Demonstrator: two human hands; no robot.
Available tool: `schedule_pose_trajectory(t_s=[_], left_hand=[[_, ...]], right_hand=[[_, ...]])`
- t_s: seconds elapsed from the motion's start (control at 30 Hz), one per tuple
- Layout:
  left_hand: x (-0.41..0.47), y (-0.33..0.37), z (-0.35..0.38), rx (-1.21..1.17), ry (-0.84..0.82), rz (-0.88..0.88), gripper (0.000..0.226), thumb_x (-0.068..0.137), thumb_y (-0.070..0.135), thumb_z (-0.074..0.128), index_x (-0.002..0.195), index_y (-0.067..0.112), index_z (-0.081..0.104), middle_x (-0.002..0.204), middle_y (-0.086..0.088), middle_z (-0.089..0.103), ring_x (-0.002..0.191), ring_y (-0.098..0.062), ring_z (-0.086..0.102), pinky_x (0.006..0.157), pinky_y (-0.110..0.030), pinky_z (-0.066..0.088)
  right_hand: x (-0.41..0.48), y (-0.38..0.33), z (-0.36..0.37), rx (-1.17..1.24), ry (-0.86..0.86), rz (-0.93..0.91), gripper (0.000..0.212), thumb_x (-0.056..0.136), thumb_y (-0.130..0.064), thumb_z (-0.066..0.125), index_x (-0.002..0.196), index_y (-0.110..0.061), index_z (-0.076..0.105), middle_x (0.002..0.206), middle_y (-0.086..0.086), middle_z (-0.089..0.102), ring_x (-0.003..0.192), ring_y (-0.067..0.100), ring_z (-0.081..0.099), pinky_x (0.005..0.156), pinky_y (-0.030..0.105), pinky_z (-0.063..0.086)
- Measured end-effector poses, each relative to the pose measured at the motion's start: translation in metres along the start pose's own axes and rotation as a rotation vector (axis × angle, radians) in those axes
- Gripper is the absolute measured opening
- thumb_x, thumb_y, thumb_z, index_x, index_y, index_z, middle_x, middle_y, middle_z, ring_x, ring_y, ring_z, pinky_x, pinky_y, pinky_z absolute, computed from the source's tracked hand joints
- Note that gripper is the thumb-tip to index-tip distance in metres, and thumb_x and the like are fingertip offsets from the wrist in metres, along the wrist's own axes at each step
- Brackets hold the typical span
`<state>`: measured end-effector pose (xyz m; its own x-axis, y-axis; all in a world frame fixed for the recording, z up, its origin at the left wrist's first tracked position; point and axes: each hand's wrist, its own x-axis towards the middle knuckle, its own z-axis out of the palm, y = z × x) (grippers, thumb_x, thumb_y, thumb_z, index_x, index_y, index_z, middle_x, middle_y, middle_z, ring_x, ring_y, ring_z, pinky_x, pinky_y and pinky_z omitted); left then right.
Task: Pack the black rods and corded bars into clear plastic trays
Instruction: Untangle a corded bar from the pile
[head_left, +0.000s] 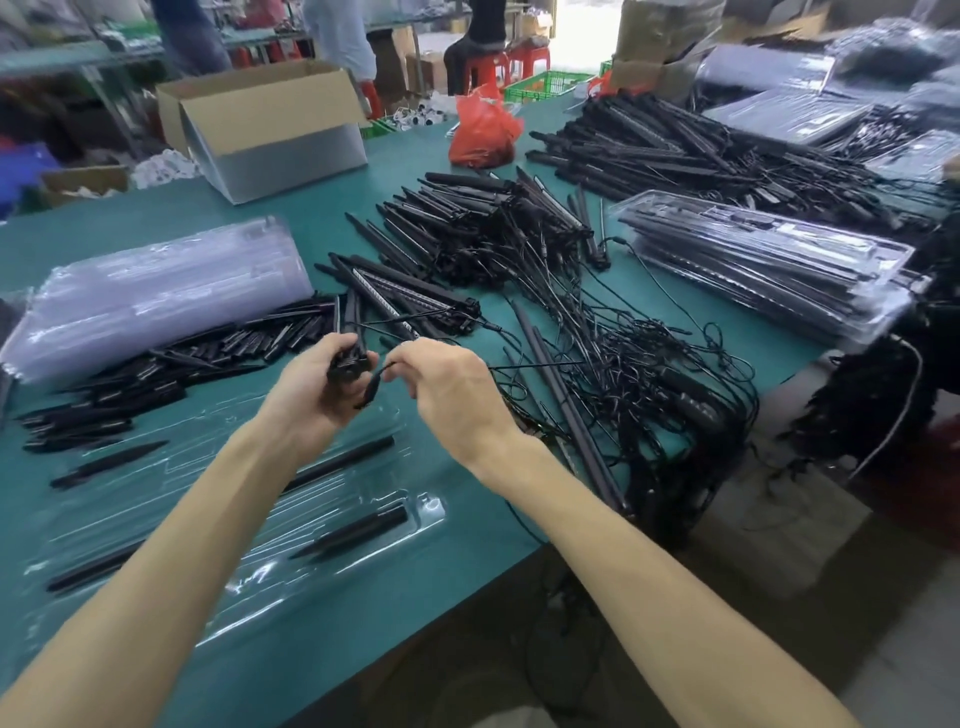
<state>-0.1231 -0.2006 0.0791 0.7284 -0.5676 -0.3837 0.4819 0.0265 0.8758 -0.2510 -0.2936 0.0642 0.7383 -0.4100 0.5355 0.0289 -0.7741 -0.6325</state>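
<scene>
The left hand (311, 397) grips the near ends of a few bars (353, 317), which rise from the palm toward the far pile. The right hand (452, 389) pinches a cord (373, 385) (its plug dangles between the hands) just right of that grip. Below the forearms, a tray (431, 512) on the table (405, 171) holds several rods (358, 525).

A: Looking beyond the near edge, and finding what?
B: Finding a teal table (400, 171) running back, carrying an open cardboard box (270, 109) and a red plastic bag (483, 132).
A: And behind that?
B: Making out red stools (485, 65), a green crate (545, 85), and bright daylight at a doorway (582, 21); glimpsing grey floor (909, 649) lower right.
</scene>
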Motion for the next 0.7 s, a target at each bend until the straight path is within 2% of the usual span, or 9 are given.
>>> schedule_pose_trajectory(t_s=[0.1, 0.23, 0.3, 0.37, 0.47, 0.53, 0.63, 0.67, 0.7], left_hand=[[0.001, 0.003, -0.002, 0.139, -0.03, 0.012, 0.011, 0.096, 0.019, 0.059, 0.086, 0.015, 0.057, 0.076, -0.005, 0.064, 0.063, -0.017, 0.057, 0.054, -0.024, 0.043], [0.002, 0.004, -0.004, 0.291, -0.024, 0.037, 0.015, 0.097, 0.018, 0.059, 0.083, 0.012, 0.058, 0.067, -0.005, 0.059, 0.053, -0.014, 0.055, 0.054, -0.027, 0.04], [0.002, 0.002, -0.005, 0.368, -0.033, 0.049, 0.019, 0.098, 0.016, 0.058, 0.08, 0.008, 0.059, 0.064, -0.007, 0.055, 0.045, -0.013, 0.053, 0.047, -0.024, 0.041], [0.001, 0.0, -0.009, 0.464, -0.021, 0.038, 0.018, 0.098, 0.013, 0.059, 0.086, 0.0, 0.06, 0.07, -0.014, 0.055, 0.047, -0.017, 0.055, 0.043, -0.025, 0.048], [0.002, -0.004, -0.018, 0.647, 0.025, 0.026, 0.022, 0.099, 0.015, 0.061, 0.101, -0.007, 0.06, 0.087, -0.024, 0.059, 0.067, -0.028, 0.059, 0.056, -0.033, 0.053], [0.003, -0.005, -0.022, 0.739, 0.059, 0.048, 0.025, 0.099, 0.018, 0.062, 0.1, -0.008, 0.063, 0.089, -0.023, 0.064, 0.069, -0.028, 0.061, 0.06, -0.034, 0.055], [0.004, -0.005, -0.022, 0.975, 0.12, 0.103, 0.026, 0.095, 0.026, 0.067, 0.092, 0.0, 0.064, 0.089, -0.018, 0.063, 0.077, -0.025, 0.059, 0.073, -0.033, 0.049], [0.004, -0.006, -0.02, 1.054, 0.172, 0.122, 0.027, 0.093, 0.027, 0.069, 0.102, 0.002, 0.063, 0.101, -0.02, 0.059, 0.091, -0.027, 0.058, 0.084, -0.035, 0.047], [0.004, -0.007, -0.016, 1.135, 0.26, 0.147, 0.04, 0.09, 0.027, 0.072, 0.116, 0.001, 0.057, 0.119, -0.022, 0.051, 0.108, -0.031, 0.054, 0.098, -0.038, 0.044]], right_hand=[[-0.001, -0.002, 0.003, 0.022, -0.034, -0.001, 0.016, 0.095, 0.001, 0.06, 0.096, -0.005, 0.074, 0.082, 0.004, 0.068, 0.073, 0.016, 0.055, 0.075, 0.038, 0.051], [-0.005, -0.004, 0.005, 0.062, -0.025, -0.017, 0.016, 0.092, 0.005, 0.062, 0.095, -0.005, 0.074, 0.076, -0.011, 0.055, 0.071, 0.009, 0.05, 0.073, 0.039, 0.052], [-0.009, -0.007, 0.01, 0.037, -0.049, -0.034, 0.015, 0.091, 0.002, 0.062, 0.093, -0.008, 0.073, 0.075, -0.007, 0.059, 0.07, 0.011, 0.05, 0.07, 0.037, 0.05], [-0.016, -0.005, 0.019, -0.012, -0.142, -0.021, 0.016, 0.092, -0.001, 0.06, 0.094, -0.011, 0.073, 0.08, 0.0, 0.065, 0.072, 0.018, 0.053, 0.072, 0.038, 0.049], [-0.029, 0.009, 0.025, -0.075, -0.342, 0.01, 0.023, 0.092, 0.001, 0.056, 0.102, -0.013, 0.073, 0.095, 0.002, 0.071, 0.09, 0.027, 0.062, 0.083, 0.04, 0.05], [-0.038, 0.017, 0.026, -0.095, -0.419, 0.031, 0.023, 0.095, 0.0, 0.054, 0.107, -0.011, 0.071, 0.103, 0.003, 0.071, 0.098, 0.026, 0.061, 0.088, 0.042, 0.049], [-0.046, 0.022, 0.022, -0.117, -0.384, -0.009, 0.02, 0.101, -0.012, 0.056, 0.115, -0.006, 0.069, 0.105, 0.007, 0.063, 0.102, 0.025, 0.053, 0.092, 0.041, 0.047], [-0.046, 0.022, 0.018, -0.131, -0.347, -0.036, 0.022, 0.101, -0.015, 0.057, 0.116, -0.005, 0.069, 0.107, 0.008, 0.061, 0.103, 0.024, 0.051, 0.094, 0.04, 0.046], [-0.046, 0.023, 0.013, -0.144, -0.306, -0.058, 0.024, 0.1, -0.017, 0.059, 0.118, -0.003, 0.069, 0.109, 0.008, 0.061, 0.105, 0.024, 0.05, 0.096, 0.038, 0.045]])
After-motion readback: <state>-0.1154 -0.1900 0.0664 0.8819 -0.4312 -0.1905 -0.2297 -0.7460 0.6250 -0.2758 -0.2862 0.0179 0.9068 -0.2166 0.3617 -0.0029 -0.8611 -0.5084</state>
